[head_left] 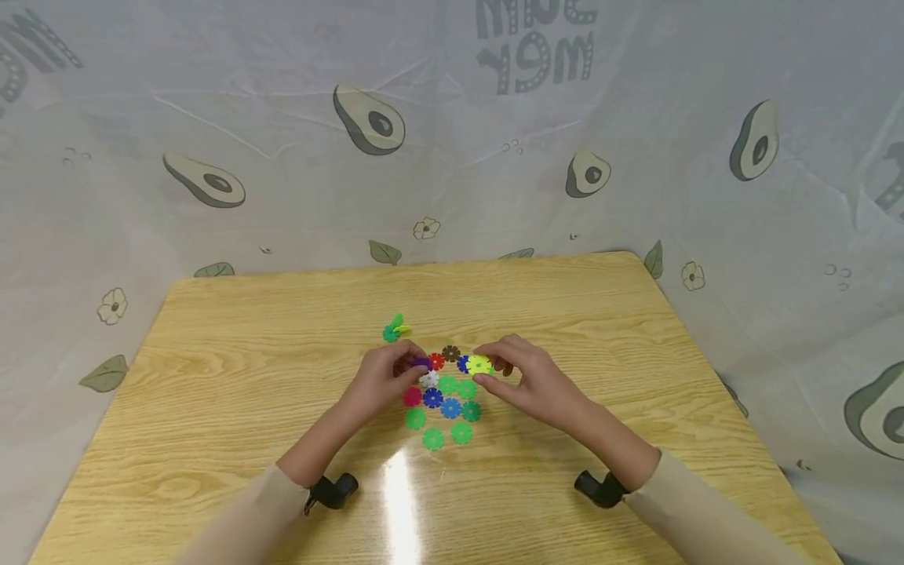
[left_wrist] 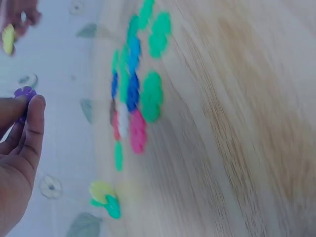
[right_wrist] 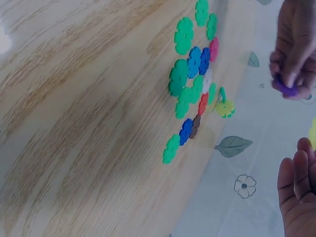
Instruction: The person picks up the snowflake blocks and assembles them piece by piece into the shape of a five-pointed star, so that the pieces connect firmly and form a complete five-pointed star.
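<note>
Purple disc [left_wrist: 25, 93]: pinched between the thumb and fingers of your left hand [head_left: 381, 375], raised above the worktop [head_left: 247, 377]; the fingers cover part of it in the head view. Yellow disc [head_left: 479, 365]: held by the edge between your right hand's [head_left: 534, 382] thumb and fingers, also raised; your right wrist view cuts it off at the frame edge, and your left one blurs it. Green disc [right_wrist: 171, 149]: mostly hidden behind the yellow one in the head view. Other discs [head_left: 450, 408] lie in a close group between and nearer than your hands; you cannot tell whether they interlock. A green-and-yellow cluster [head_left: 395, 329] sits beyond your left hand. Worktop: far edge well past the discs, against the cloth [head_left: 480, 180]; wood extends well out to both sides.
</note>
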`<state>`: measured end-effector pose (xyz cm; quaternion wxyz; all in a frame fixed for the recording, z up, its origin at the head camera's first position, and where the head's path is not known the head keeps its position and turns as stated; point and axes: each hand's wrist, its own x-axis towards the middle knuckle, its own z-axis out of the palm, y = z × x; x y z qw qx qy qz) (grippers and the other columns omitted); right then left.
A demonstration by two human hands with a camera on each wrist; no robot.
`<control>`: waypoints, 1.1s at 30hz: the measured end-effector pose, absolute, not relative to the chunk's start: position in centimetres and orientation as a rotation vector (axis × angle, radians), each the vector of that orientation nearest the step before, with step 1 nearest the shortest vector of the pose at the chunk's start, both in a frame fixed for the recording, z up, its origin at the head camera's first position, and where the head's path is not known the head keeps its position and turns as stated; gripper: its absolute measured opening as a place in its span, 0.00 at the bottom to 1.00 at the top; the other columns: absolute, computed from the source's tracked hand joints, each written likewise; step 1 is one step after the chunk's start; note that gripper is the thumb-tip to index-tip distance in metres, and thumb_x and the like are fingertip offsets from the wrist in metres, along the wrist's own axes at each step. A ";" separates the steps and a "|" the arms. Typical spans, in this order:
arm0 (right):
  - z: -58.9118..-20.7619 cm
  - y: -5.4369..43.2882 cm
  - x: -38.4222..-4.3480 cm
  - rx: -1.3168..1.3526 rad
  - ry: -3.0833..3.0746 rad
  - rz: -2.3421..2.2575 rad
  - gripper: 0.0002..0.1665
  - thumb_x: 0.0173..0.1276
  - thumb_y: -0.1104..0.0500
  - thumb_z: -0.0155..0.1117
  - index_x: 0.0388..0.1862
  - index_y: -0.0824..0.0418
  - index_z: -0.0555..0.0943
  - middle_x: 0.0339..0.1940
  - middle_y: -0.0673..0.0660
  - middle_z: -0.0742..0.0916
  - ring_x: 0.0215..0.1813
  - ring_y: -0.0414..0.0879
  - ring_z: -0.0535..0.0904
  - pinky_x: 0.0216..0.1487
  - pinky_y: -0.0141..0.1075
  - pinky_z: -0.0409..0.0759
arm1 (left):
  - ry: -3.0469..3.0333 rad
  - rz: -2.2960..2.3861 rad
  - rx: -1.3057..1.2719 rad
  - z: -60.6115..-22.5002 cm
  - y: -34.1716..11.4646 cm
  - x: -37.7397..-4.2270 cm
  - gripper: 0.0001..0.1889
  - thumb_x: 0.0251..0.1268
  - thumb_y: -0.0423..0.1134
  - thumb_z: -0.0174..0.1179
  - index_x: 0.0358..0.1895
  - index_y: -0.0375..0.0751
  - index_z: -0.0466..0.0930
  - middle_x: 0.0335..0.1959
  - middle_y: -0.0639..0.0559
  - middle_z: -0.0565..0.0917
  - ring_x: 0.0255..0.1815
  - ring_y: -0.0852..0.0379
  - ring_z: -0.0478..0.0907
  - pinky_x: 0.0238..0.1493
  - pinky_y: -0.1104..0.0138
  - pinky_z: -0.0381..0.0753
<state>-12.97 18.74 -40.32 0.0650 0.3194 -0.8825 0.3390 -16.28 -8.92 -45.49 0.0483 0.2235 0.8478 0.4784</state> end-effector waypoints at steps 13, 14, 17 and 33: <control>-40.5 16.8 -12.8 0.923 -2.634 1.192 0.14 0.67 0.60 0.77 0.50 0.59 0.87 0.35 0.49 0.85 0.36 0.41 0.79 0.39 0.32 0.83 | 2.507 1.765 0.887 -43.2 -7.0 -12.7 0.06 0.76 0.29 0.61 0.50 0.34 0.83 0.42 0.42 0.91 0.36 0.59 0.88 0.41 0.73 0.90; -40.5 16.7 -12.7 0.919 -2.630 1.208 0.14 0.67 0.60 0.77 0.50 0.60 0.87 0.35 0.49 0.85 0.36 0.40 0.79 0.39 0.32 0.83 | 2.513 1.760 0.910 -43.1 -6.9 -12.6 0.06 0.76 0.28 0.60 0.50 0.34 0.83 0.42 0.43 0.91 0.36 0.59 0.89 0.41 0.73 0.90; -40.6 16.5 -12.7 0.911 -2.619 1.243 0.14 0.67 0.61 0.77 0.50 0.61 0.87 0.33 0.49 0.85 0.36 0.38 0.78 0.38 0.32 0.83 | 2.528 1.751 0.959 -42.9 -6.8 -12.4 0.06 0.76 0.28 0.60 0.50 0.34 0.83 0.42 0.43 0.91 0.37 0.57 0.89 0.41 0.72 0.90; -40.2 15.9 -12.8 0.840 -2.629 1.357 0.15 0.68 0.59 0.76 0.51 0.62 0.86 0.33 0.50 0.86 0.36 0.35 0.78 0.39 0.32 0.83 | 2.580 1.807 1.015 -42.5 -6.4 -12.5 0.05 0.76 0.28 0.61 0.47 0.33 0.84 0.37 0.43 0.91 0.33 0.54 0.89 0.37 0.72 0.90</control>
